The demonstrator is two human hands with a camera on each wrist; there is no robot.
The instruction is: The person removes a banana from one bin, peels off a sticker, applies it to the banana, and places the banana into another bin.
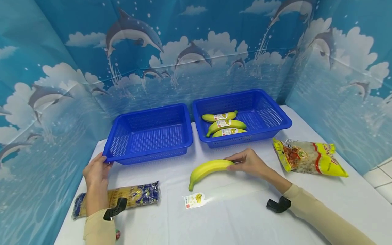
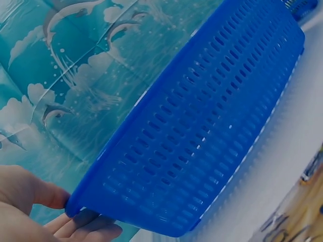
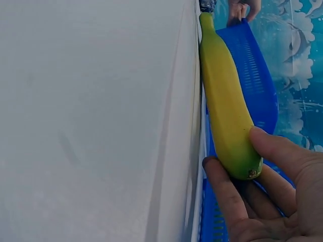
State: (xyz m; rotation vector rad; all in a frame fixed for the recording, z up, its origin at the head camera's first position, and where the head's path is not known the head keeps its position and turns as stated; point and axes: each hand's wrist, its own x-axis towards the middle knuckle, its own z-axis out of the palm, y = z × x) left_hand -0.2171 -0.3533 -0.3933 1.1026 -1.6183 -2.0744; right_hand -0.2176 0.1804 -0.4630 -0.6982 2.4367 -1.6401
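Note:
My left hand (image 1: 96, 173) pinches the rim at the near left corner of the left blue plastic basket (image 1: 159, 158). In the left wrist view the thumb lies over that rim and the fingers are under it. A yellow banana with greenish ends (image 1: 209, 169) is pinched at its right end by my right hand (image 1: 250, 163). The right wrist view shows the thumb on one side of the banana (image 3: 224, 91) and fingers on the other; its stem points away from the hand. Just below the banana lies a label with a banana picture (image 1: 195, 200).
Three labelled bananas (image 1: 226, 125) lie in the right blue basket (image 1: 249, 137). A pack of noodles or spaghetti (image 1: 131, 196) lies partly under the left forearm. At the right is a yellow food bag (image 1: 309, 158). Dolphin-print curtains (image 1: 190, 81) surround the white table (image 1: 232, 217).

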